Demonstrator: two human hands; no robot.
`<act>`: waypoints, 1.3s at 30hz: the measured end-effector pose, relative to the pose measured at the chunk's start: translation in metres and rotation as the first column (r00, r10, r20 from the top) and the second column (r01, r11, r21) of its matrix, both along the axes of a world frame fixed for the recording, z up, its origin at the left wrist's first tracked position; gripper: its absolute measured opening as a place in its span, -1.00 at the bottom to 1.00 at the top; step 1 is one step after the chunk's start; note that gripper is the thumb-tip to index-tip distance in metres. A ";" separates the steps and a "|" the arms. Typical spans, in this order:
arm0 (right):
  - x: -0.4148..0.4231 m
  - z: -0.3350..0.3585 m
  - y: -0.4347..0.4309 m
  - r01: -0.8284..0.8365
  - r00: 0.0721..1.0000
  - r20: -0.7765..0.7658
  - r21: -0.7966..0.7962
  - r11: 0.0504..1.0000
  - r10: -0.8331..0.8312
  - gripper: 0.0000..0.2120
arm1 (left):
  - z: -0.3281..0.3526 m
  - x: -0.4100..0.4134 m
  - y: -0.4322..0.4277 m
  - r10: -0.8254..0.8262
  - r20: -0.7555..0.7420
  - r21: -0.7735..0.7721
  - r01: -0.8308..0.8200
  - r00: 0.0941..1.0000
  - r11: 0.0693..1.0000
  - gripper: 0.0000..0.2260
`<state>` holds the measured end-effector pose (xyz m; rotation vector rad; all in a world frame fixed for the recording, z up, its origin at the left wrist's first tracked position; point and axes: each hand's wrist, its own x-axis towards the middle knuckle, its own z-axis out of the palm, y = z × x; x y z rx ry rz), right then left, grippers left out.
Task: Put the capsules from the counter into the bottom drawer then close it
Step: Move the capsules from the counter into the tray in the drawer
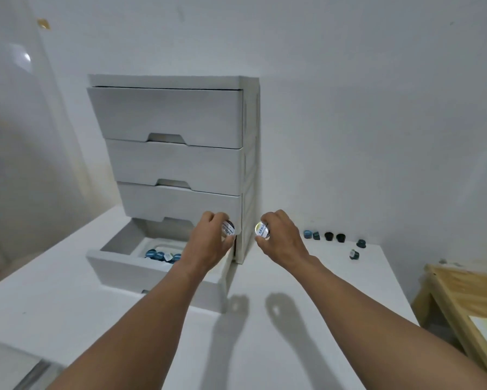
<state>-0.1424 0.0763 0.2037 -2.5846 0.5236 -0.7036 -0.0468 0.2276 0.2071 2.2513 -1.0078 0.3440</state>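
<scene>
L forearm point(141, 327) & R forearm point(391, 313) enter from 6 o'clock of the frame, nearest the cam, both reaching fwd over the white counter point(53, 305). L hand point(208, 246), approx mid-frame, pinches a foil-top capsule point(228, 228) betw thumb & curled fingers, foil side facing the cam. It's held over the 3 o'clock end of the bottom drawer point(152, 273). R hand point(278, 235) is just beside it at 3 o'clock, not touching. It pinches a second capsule point(262, 230) the same way, foil to the cam, in front of the R edge of the drawer unit point(174, 164).

Bottom drawer is pulled out toward the cam. A bunch of blue capsules point(163, 255) lies inside, just behind its front wall. The 3 drawers above are pushed in. The unit stands at 12 o'clock of the hands, back to the wall.

Loose capsules point(332, 237) sit on the counter at 3 o'clock of the R hand, near the wall: a row of 4, two bluish & two dark, plus 2 more further toward 3 o'clock, apart from the row. A wooden table point(462, 291) is at 4 o'clock of the frame, past the counter's R edge.
</scene>
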 end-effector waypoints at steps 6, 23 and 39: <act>0.052 -0.005 0.060 0.034 0.999 0.021 -0.013 0.999 -0.034 -0.74 | -0.002 0.052 0.062 -0.027 0.053 0.060 0.024 0.998 0.998 -0.61; 0.176 -0.040 0.150 0.050 0.995 -0.086 0.062 0.997 -0.044 -0.65 | -0.045 0.197 0.151 -0.088 -0.063 0.110 0.094 0.994 0.989 -0.66; 0.290 -0.096 0.090 0.062 0.975 -0.221 0.114 0.991 -0.036 -0.75 | -0.099 0.308 0.083 -0.174 -0.186 0.226 0.214 0.967 0.950 -0.71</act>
